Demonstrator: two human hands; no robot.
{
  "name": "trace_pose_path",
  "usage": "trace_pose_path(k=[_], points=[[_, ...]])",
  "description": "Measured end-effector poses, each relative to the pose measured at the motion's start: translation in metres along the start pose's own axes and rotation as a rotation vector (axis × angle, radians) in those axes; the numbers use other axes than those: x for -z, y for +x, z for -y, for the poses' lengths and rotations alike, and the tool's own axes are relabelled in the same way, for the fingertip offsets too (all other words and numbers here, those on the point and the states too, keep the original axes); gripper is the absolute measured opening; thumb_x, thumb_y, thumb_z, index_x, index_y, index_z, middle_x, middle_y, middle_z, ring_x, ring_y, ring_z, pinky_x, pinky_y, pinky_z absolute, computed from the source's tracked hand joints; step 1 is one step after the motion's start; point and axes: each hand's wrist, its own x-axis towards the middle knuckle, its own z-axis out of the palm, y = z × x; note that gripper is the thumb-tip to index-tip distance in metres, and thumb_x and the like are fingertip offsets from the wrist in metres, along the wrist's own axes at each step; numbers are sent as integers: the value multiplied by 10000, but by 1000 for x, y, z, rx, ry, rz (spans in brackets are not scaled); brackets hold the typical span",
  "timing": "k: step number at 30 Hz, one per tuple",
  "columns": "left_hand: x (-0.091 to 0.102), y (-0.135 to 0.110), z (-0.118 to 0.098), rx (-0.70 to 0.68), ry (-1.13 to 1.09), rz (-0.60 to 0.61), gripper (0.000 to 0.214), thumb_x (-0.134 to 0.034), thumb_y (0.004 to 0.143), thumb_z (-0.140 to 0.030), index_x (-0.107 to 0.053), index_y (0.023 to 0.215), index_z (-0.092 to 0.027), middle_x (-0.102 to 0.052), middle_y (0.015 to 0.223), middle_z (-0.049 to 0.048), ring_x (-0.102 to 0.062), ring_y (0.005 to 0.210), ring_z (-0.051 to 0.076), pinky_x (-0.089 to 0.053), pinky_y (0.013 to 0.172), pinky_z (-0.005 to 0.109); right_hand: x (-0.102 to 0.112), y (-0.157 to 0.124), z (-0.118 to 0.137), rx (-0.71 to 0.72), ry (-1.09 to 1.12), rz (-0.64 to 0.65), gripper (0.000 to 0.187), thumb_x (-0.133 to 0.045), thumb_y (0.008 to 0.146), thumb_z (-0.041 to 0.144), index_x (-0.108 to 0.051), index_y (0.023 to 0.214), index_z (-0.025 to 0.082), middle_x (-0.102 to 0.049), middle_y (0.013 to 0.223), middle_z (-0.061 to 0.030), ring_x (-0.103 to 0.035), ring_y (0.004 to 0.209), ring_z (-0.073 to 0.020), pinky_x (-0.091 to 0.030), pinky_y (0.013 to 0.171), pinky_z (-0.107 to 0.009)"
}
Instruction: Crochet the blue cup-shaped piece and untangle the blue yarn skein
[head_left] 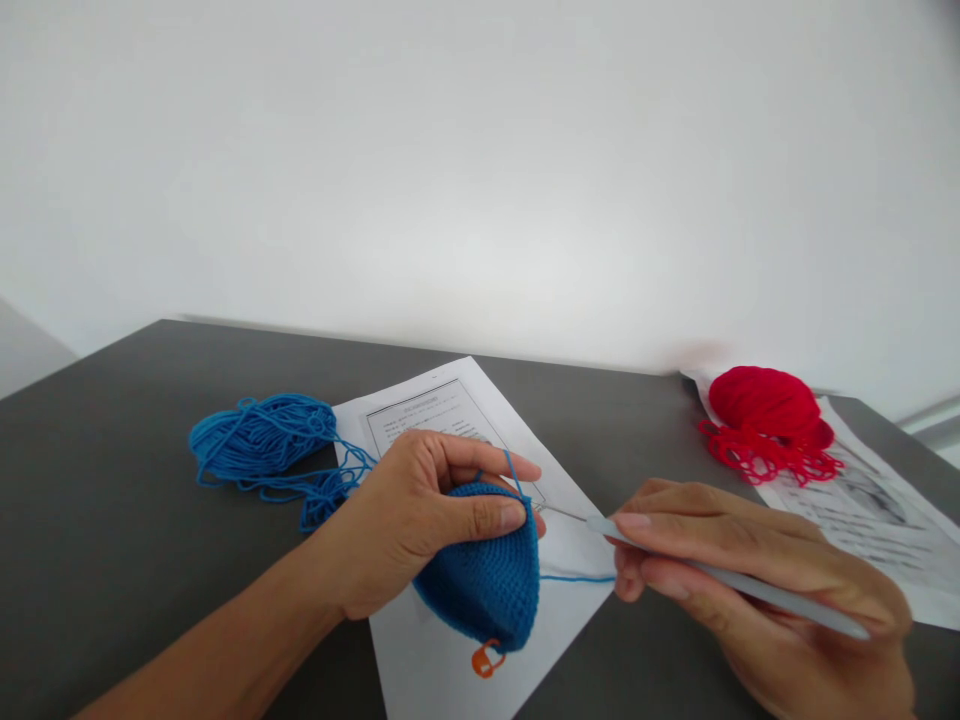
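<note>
My left hand (427, 510) is closed on a blue crochet piece (487, 580), thumb on its front near the top edge. A strand of blue yarn (513, 470) passes over the left index finger. An orange stitch marker (487, 659) hangs from the bottom of the piece. Between the thumb and fingers of my right hand (757, 570) is a crochet hook (780, 597) with a grey handle. Its thin metal shaft points left to the top right edge of the piece, where the tip is hard to make out. A blue yarn end (577, 578) runs from the piece towards the right fingers.
A loose blue yarn skein (262, 437) lies at the left, its strands leading behind my left hand. Under my hands is a printed sheet (420, 400). Red yarn (765, 405) rests on another printed sheet (877, 530) at the right. A white wall (480, 180) stands behind the dark table (187, 580).
</note>
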Motion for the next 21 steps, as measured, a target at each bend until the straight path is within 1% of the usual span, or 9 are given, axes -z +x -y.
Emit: trace_pose_path(k=[2, 5, 8, 12, 14, 17, 21], points=[[1, 0, -3, 9, 62, -12, 247, -908, 766, -219, -837, 998, -171, -842, 844, 81, -750, 731, 136, -558, 676, 190, 2, 1, 1, 16, -21, 10, 412, -769, 866, 71, -797, 1229, 262, -815, 847, -67, -766, 720, -216, -651, 613, -300], [1, -1, -8, 15, 163, -34, 238, -905, 752, -223, -841, 974, -163, -832, 815, 72, -734, 734, 144, -550, 691, 207, 5, 0, 2, 40, -67, 29, 428, -799, 853, 110, -794, 1238, 298, -832, 921, -67, -790, 771, -242, -671, 667, -317], [2, -1, -12, 17, 244, -34, 222, -903, 738, -228, -848, 941, -158, -826, 818, 71, -724, 755, 149, -541, 708, 207, 5, -1, 2, 33, -95, 47, 441, -809, 852, 131, -787, 1249, 322, -834, 977, -67, -803, 813, -261, -681, 702, -337], [4, -1, -12, 28, 274, -16, 144, -905, 730, -246, -840, 824, -159, -833, 897, 87, -738, 791, 164, -549, 728, 215, 3, -1, 2, 20, -69, 52, 425, -812, 846, 111, -799, 1226, 303, -832, 884, -45, -794, 778, -232, -676, 699, -305], [4, -1, -11, 32, 260, -2, 150, -907, 732, -263, -833, 815, -163, -832, 882, 87, -744, 790, 175, -563, 738, 234, 2, 0, 2, -9, -28, 58, 400, -796, 858, 99, -804, 1207, 294, -813, 801, -32, -772, 723, -206, -660, 658, -286], [4, -2, -9, 28, 263, 13, 147, -899, 745, -275, -830, 818, -167, -827, 854, 83, -742, 790, 182, -572, 751, 254, 0, 0, 1, -53, 54, 68, 372, -740, 909, 109, -790, 1219, 308, -767, 711, -15, -726, 641, -178, -623, 590, -283], [4, -2, -10, 14, 297, 16, 133, -891, 744, -279, -828, 778, -166, -827, 872, 83, -733, 828, 186, -566, 771, 249, 0, -1, -1, -72, 83, 66, 370, -702, 938, 113, -777, 1239, 313, -756, 698, -18, -709, 612, -172, -601, 551, -277]])
